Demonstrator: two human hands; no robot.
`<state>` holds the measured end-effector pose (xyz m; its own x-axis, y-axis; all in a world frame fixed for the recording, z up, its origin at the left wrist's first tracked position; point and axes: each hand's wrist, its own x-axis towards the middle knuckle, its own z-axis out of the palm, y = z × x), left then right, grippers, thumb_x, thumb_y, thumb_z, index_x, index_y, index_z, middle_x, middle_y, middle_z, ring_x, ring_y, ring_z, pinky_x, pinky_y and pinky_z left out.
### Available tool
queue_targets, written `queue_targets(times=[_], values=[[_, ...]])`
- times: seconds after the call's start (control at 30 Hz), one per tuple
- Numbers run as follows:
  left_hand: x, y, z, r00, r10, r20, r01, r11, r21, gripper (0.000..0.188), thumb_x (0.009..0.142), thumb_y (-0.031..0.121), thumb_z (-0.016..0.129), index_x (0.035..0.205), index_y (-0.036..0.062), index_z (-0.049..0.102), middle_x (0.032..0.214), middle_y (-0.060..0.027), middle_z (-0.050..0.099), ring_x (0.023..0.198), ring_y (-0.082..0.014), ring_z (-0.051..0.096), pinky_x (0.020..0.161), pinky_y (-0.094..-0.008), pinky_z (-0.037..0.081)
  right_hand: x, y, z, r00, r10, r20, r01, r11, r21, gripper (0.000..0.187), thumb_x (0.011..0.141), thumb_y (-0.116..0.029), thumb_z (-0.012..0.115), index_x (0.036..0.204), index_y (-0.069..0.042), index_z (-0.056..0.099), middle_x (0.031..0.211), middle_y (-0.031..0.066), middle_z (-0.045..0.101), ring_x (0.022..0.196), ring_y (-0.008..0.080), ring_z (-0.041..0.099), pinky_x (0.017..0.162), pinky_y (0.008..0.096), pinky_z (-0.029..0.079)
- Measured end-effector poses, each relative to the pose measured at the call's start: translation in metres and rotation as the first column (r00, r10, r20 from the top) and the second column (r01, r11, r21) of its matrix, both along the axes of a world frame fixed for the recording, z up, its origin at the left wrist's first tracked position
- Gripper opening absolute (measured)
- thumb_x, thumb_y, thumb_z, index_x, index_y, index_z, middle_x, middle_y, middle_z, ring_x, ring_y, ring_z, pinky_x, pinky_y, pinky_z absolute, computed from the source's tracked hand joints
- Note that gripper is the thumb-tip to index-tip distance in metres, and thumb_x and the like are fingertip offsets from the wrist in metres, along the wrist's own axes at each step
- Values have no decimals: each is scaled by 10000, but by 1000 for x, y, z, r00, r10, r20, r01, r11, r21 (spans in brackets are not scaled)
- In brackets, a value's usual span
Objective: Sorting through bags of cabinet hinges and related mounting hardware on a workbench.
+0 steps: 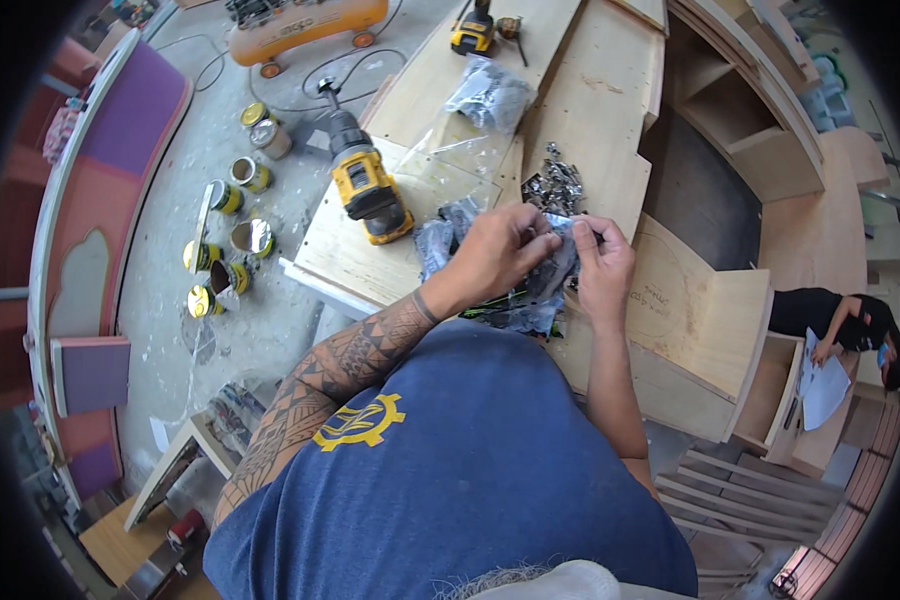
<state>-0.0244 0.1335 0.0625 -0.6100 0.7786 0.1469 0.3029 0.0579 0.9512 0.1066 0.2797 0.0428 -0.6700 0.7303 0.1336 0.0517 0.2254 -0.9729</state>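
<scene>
Left hand (498,252) and right hand (602,262) both pinching a clear plastic bag (540,290), metal hardware pile (555,187) just beyond, yellow drill (368,190) on plywood bench (350,262) to the left

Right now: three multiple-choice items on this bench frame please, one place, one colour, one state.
1. Where does the cordless drill lie?
A. on the wooden panel left of the hands
B. on the floor
C. in the drawer

2. What colour is the drill's body?
A. red
B. yellow and black
C. green

3. What are the left hand and right hand doing?
A. resting flat
B. gripping the drill
C. both holding a clear plastic bag of small parts

Answers: 1 A, it lies on the panel; 2 B, yellow housing; 3 C, fingers pinch the bag.
</scene>
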Motion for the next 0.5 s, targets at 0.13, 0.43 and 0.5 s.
queue_targets(times=[0.13,0.43,0.5], values=[[0,-8,-6,992,-40,-119,51,994,94,165,1011,157,730,975,5,676,904,-110,698,836,-131,665,707,-335,560,7,19,-34,989,-61,-138,17,954,-298,175,1081,-203,672,1086,-32,711,980,35,738,892,82,645,827,260,528],[-18,-2,-22,751,-9,660,-281,900,332,204,1120,216,588,1131,13,578,1038,-37,611,954,-116,664,923,-360,647,-14,-13,-19,945,46,-325,-272,665,-696,390,1119,-361,584,1392,-85,554,1219,39,677,1088,142,663,789,343,608],[-20,0,-23,734,-2,680,-310,889,337,201,1121,224,585,1127,24,569,1043,-42,612,966,-125,659,921,-367,647,-16,-34,-6,982,145,-124,-191,753,-629,414,1113,-372,595,1393,-67,576,1132,24,686,931,128,691,692,269,575]])
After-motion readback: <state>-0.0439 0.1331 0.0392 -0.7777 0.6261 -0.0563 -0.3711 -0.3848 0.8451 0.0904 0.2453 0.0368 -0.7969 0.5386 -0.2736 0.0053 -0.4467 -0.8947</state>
